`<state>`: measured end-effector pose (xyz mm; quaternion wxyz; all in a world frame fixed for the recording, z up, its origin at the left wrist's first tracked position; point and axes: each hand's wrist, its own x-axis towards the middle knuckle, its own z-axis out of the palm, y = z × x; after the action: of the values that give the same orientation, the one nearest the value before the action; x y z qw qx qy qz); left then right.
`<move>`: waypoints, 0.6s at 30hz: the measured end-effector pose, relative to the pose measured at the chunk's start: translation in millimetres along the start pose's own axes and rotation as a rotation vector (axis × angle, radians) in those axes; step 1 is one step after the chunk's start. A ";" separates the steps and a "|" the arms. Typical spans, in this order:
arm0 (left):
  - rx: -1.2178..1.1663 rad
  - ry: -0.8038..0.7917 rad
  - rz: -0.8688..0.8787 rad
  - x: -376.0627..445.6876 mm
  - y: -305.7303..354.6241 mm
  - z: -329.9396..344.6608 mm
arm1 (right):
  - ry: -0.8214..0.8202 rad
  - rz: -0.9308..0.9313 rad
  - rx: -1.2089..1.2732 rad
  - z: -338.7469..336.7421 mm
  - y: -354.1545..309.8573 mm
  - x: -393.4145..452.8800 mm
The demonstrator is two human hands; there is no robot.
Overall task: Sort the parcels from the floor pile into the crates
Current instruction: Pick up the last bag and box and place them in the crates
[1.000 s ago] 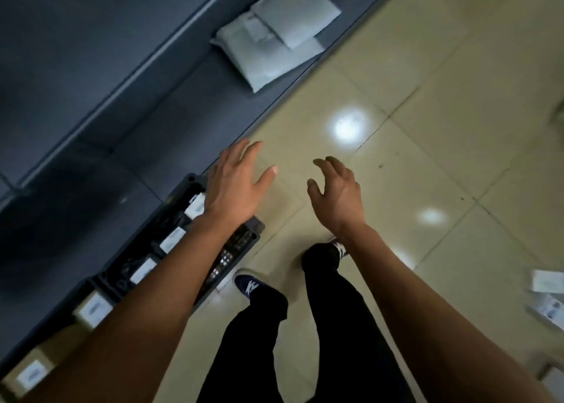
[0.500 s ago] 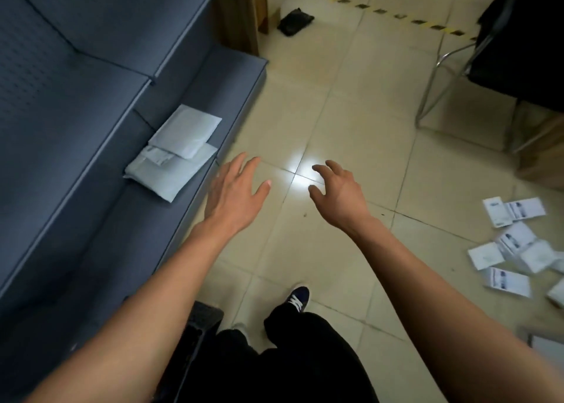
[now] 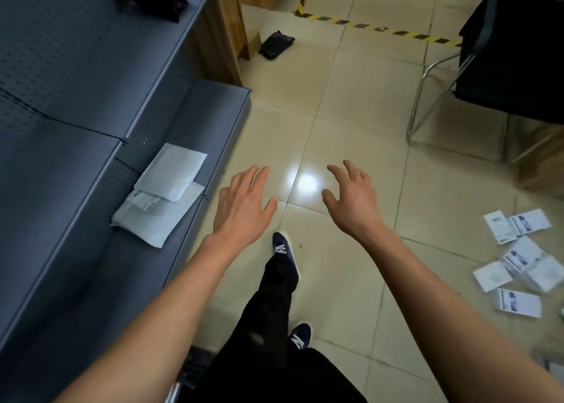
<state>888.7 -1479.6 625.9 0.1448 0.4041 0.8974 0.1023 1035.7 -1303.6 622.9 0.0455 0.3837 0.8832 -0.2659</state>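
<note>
Both hands are stretched out over the tiled floor and hold nothing. My left hand (image 3: 242, 205) has its fingers spread and nearly straight. My right hand (image 3: 352, 199) has loosely bent fingers. A pile of white parcels with printed labels (image 3: 518, 257) lies scattered on the floor at the right, well away from my right hand. Only a corner of a dark crate (image 3: 195, 367) shows at the bottom, beside my leg.
A grey metal shelf unit (image 3: 91, 103) runs along the left, with two white padded mailers (image 3: 163, 193) on its low ledge. A black chair with chrome legs (image 3: 476, 75) stands at the upper right. A black bag (image 3: 276, 44) lies by a wooden post.
The view has swung up and right, away from the crate of parcels toward the floor pile. Both hands stayed empty and moved slightly apart; my feet have stepped forward.
</note>
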 end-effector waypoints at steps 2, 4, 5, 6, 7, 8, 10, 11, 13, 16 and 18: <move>-0.016 -0.003 -0.017 31.1 -6.5 1.1 | -0.017 -0.020 -0.008 -3.4 -5.9 35.6; -0.026 -0.017 -0.054 68.6 -17.0 -1.2 | -0.035 -0.028 -0.020 -8.4 -14.1 75.5; -0.029 -0.023 -0.071 87.6 -22.5 -3.7 | -0.039 -0.028 -0.027 -11.3 -19.0 94.9; -0.028 -0.035 -0.083 105.7 -27.2 -7.3 | -0.040 -0.031 -0.033 -15.0 -24.2 113.5; -0.024 -0.051 -0.089 122.7 -30.3 -11.7 | -0.039 -0.029 -0.035 -18.7 -29.0 130.5; -0.016 -0.065 -0.083 140.4 -32.3 -16.3 | -0.032 -0.027 -0.036 -23.2 -33.5 147.5; -0.003 -0.080 -0.064 175.3 -33.2 -28.2 | -0.024 -0.023 -0.032 -33.4 -41.3 179.6; 0.001 -0.080 -0.063 192.1 -32.4 -34.8 | -0.025 -0.022 -0.027 -38.7 -44.5 194.8; -0.001 -0.068 -0.072 222.5 -30.0 -47.4 | -0.042 -0.021 -0.017 -48.1 -49.4 222.8; -0.041 -0.089 -0.082 268.3 -18.0 -61.2 | -0.086 -0.020 -0.003 -65.5 -52.5 263.4; -0.083 -0.113 -0.085 301.8 -1.6 -65.5 | -0.104 -0.020 0.016 -78.6 -47.5 288.0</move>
<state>674.5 -1257.2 633.4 0.2160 0.3645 0.8990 0.1103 810.1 -1102.6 628.8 0.0855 0.3609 0.8813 -0.2927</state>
